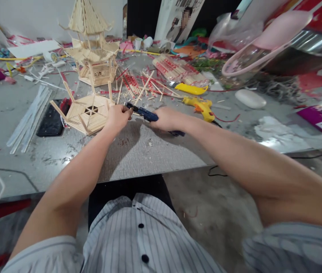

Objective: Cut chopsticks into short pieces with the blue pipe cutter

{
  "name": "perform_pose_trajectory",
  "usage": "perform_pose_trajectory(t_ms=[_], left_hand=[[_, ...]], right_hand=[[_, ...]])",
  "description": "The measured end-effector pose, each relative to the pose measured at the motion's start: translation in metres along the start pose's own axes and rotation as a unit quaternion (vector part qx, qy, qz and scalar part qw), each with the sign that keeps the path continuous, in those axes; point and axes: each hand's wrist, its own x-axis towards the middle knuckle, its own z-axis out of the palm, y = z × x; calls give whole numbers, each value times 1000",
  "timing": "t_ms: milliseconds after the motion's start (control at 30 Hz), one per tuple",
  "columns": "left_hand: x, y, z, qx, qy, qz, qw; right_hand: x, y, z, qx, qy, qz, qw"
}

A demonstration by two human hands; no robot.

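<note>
My right hand [165, 119] is wrapped round a pair of dark blue-handled pliers [149, 114], whose black head points left. Right at that head, the fingers of my left hand [118, 116] are pinched together; what they hold is too small to make out. Beside my left hand lies a six-sided base of wooden sticks [85, 113], with short posts standing up from it and a spoked opening in its middle. Loose chopsticks [144, 87], some with red wrapping, are scattered just beyond both hands.
A stick-built pagoda [91, 49] stands behind. Right of my hands lie a yellow glue gun [201, 107], a yellow cutter knife [191, 88] and a white oval object [250, 98]. Glue sticks [30, 117] and a black phone [49, 122] are at left; packed chopsticks [180, 70] lie behind.
</note>
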Motion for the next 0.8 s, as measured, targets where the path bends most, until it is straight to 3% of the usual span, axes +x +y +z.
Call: perform_pose_trajectory(t_ms=[167, 800], left_hand=[[0, -7, 6, 30, -40, 19, 999], [-1, -6, 4, 115, -73, 29, 990]], right_hand=[[-7, 1, 6, 76, -74, 27, 994], [-10, -10, 7, 82, -108, 74, 988]])
